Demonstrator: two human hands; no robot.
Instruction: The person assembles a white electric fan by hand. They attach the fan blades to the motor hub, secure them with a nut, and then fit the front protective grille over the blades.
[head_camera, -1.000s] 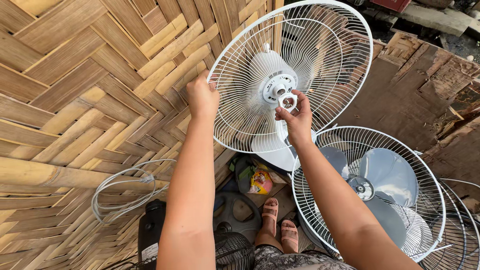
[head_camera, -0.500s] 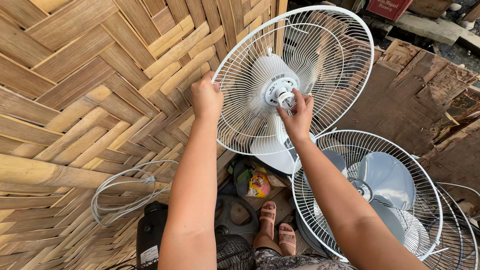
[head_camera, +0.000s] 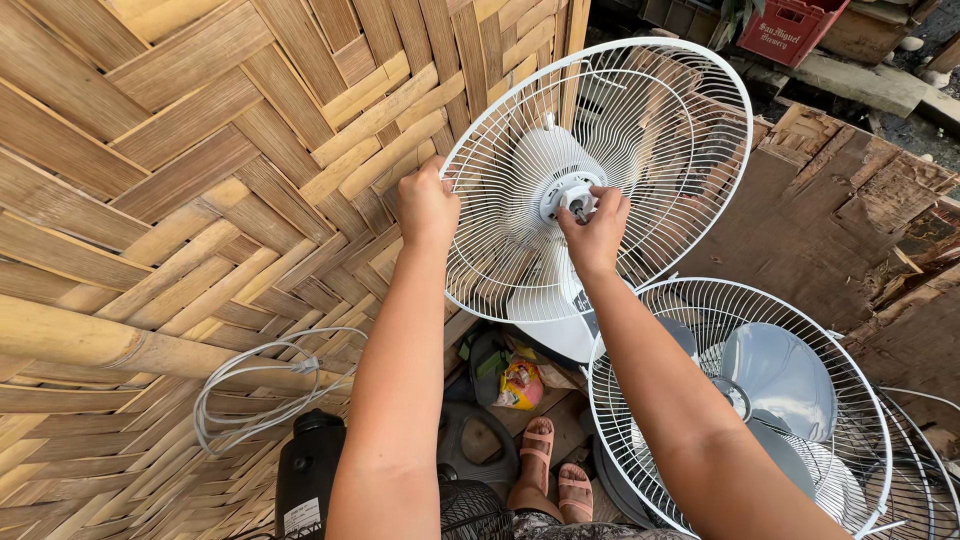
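While left hand (head_camera: 427, 205) grips white fan cage (head_camera: 660, 120) rim at 9 o'clock, right hand (head_camera: 594, 232) pinches small hub knob (head_camera: 574, 199) at cage middle, fingers tight. Second fan (head_camera: 770, 375) sits at 5 o'clock. White cord (head_camera: 250, 385) hangs at 7 o'clock.

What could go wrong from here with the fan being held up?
The left hand alone steadies the grille at its rim; it could tip onto the second fan below. The right hand pinches the small hub part, which might drop among the clutter near the sandalled feet.
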